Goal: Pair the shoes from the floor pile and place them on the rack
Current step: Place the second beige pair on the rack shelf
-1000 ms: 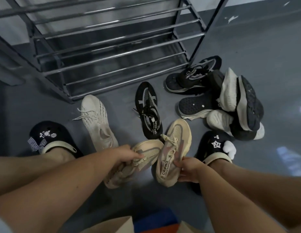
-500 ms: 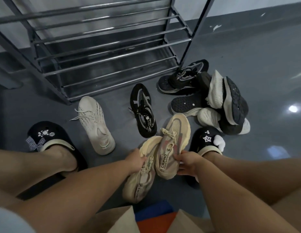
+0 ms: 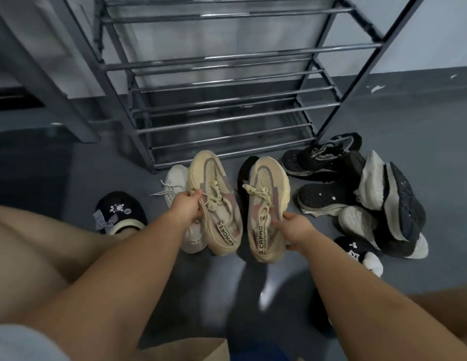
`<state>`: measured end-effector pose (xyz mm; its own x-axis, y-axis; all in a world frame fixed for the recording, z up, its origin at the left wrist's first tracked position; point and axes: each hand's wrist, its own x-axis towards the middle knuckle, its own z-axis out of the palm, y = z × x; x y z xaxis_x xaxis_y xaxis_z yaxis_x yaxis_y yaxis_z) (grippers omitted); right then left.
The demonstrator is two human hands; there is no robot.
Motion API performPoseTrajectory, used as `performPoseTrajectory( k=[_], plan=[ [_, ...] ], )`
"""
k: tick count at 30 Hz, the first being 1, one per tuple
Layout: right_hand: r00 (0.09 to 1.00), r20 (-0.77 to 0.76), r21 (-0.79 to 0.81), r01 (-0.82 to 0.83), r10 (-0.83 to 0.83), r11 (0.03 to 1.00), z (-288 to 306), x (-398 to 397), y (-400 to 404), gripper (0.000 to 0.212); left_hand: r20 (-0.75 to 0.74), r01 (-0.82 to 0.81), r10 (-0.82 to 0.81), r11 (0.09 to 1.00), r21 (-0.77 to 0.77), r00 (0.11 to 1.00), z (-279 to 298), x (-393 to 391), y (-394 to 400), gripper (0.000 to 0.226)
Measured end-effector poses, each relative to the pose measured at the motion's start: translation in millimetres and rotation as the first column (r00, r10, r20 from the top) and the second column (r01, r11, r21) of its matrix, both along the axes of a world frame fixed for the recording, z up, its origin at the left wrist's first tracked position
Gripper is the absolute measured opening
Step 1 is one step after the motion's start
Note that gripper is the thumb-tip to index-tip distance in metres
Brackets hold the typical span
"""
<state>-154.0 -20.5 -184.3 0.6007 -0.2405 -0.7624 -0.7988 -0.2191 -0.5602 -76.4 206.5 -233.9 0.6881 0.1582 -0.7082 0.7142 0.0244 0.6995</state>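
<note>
Two matching beige knit sneakers with pink side panels and knotted cream laces were held side by side above the grey floor, toes pointing away toward the rack; the left beige sneaker bore a black heel strap with white lettering, and the right beige sneaker bore a lettered strap of the same kind; the two did not touch. The grey metal shoe rack, built of horizontal bars on slanted side posts, stood just beyond them, with no shoe on any visible tier. The left hand gripped the outer side of the left sneaker near the laces, fingers curled round its edge; the right hand pinched the outer side of the right sneaker near the heel, thumb on top; both bare forearms reached forward from the bottom of the view. A white knit sneaker lay on the floor partly behind the left hand; a black sneaker lay partly hidden behind the right beige one; a heap of black and white sneakers lay to the right, some sole-up; a black slipper with a gingham bow was on the foot at the left.
</note>
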Motion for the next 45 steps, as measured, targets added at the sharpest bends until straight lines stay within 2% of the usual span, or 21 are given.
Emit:
performPoseTrajectory(
  k=[3, 6, 9, 12, 15, 19, 23, 26, 29, 32, 33, 37, 39, 42, 45],
  plan=[
    [0.995, 0.020, -0.071, -0.091, 0.093, 0.993, 2.8, 27.0, 11.1, 0.047, -0.044, -0.079, 0.079, 0.997, 0.008, 0.996, -9.6, 6.8, 16.1, 0.035],
    [0.988, 0.022, -0.104, -0.153, 0.156, 0.983, -5.1, 46.5, 15.6, 0.044, -0.066, -0.072, 0.078, 0.993, 0.090, 0.995, -24.0, 14.2, 22.3, 0.037],
    [0.987, 0.032, -0.096, -0.154, 0.157, 0.983, -18.8, 54.0, 19.6, 0.047, -0.098, -0.014, 0.022, 0.996, 0.085, 0.995, -34.3, 21.5, 18.2, 0.029],
    [0.990, 0.024, -0.065, -0.140, 0.142, 0.988, -36.3, 56.9, 27.1, 0.053, -0.110, 0.056, -0.043, 0.992, 0.117, 0.993, -40.8, 28.0, 15.4, 0.032],
    [0.990, 0.004, -0.063, -0.142, 0.143, 0.988, -47.4, 56.5, 40.3, 0.047, -0.118, 0.181, -0.155, 0.948, 0.261, 0.981, -42.2, 31.0, 20.6, 0.033],
    [0.984, -0.022, -0.058, -0.179, 0.178, 0.982, -61.8, 48.1, 51.7, 0.037, -0.177, 0.332, -0.292, 0.906, 0.263, 0.940, -40.4, 26.6, 33.0, 0.031],
    [0.984, -0.019, -0.042, -0.180, 0.179, 0.983, -62.6, 40.8, 50.1, 0.052, -0.251, 0.376, -0.311, 0.884, 0.277, 0.917, -30.0, 11.6, 37.1, 0.043],
    [0.977, -0.048, 0.012, -0.209, 0.209, 0.978, -58.8, 34.4, 50.1, 0.071, -0.339, 0.512, -0.425, 0.826, 0.234, 0.839, -14.4, -4.5, 28.0, 0.049],
    [0.981, -0.016, -0.008, -0.191, 0.191, 0.981, -63.3, 25.0, 52.4, 0.086, -0.396, 0.649, -0.531, 0.708, 0.279, 0.749, -4.1, -20.2, 12.2, 0.057],
    [0.992, -0.013, -0.072, -0.130, 0.129, 0.989, -66.3, 14.0, 56.5, 0.094, -0.412, 0.668, -0.527, 0.618, 0.414, 0.743, -7.9, -31.7, -2.7, 0.099],
    [0.992, -0.026, -0.090, -0.125, 0.123, 0.988, -65.4, 11.2, 57.4, 0.094, -0.418, 0.665, -0.518, 0.605, 0.438, 0.747, -9.0, -34.9, -7.7, 0.106],
    [0.995, -0.029, -0.061, -0.101, 0.099, 0.993, -64.7, 8.6, 55.0, 0.087, -0.430, 0.680, -0.527, 0.539, 0.497, 0.733, -9.7, -39.6, -20.5, 0.099],
    [0.997, -0.024, -0.022, -0.079, 0.078, 0.997, -66.9, 9.4, 51.3, 0.086, -0.432, 0.683, -0.529, 0.552, 0.478, 0.730, -8.9, -36.4, -19.6, 0.096],
    [0.998, -0.011, 0.011, -0.068, 0.068, 0.998, -68.6, 10.8, 46.1, 0.077, -0.427, 0.627, -0.470, 0.669, 0.398, 0.772, -11.9, -30.9, -12.0, 0.100],
    [0.999, -0.005, 0.064, -0.049, 0.049, 0.997, -68.0, 13.0, 41.7, 0.069, -0.431, 0.615, -0.458, 0.698, 0.366, 0.777, -6.1, -28.2, -6.6, 0.091]
  ],
)
